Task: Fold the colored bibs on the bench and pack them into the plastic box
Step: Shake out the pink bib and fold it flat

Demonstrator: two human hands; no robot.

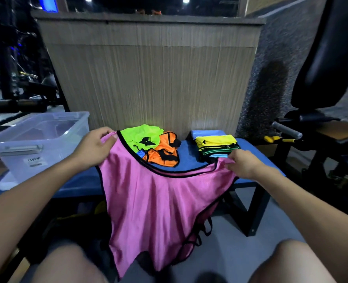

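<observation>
The left hand (pixel 96 147) and right hand (pixel 243 163) each pinch a shoulder strap of the pink bib (pixel 158 203), which hangs below them over the counter (pixel 189 156) edge. It looks light, limp and slippery; holding the shoulder corners seems best.

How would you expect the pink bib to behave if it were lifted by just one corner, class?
Probably floppy: the pink bib sags in folds between the left hand and right hand, which pinch its top corners. Likely light, since fingertip pinches hold it up. Its sheen suggests slippery cloth that may slide off the bench.
</observation>
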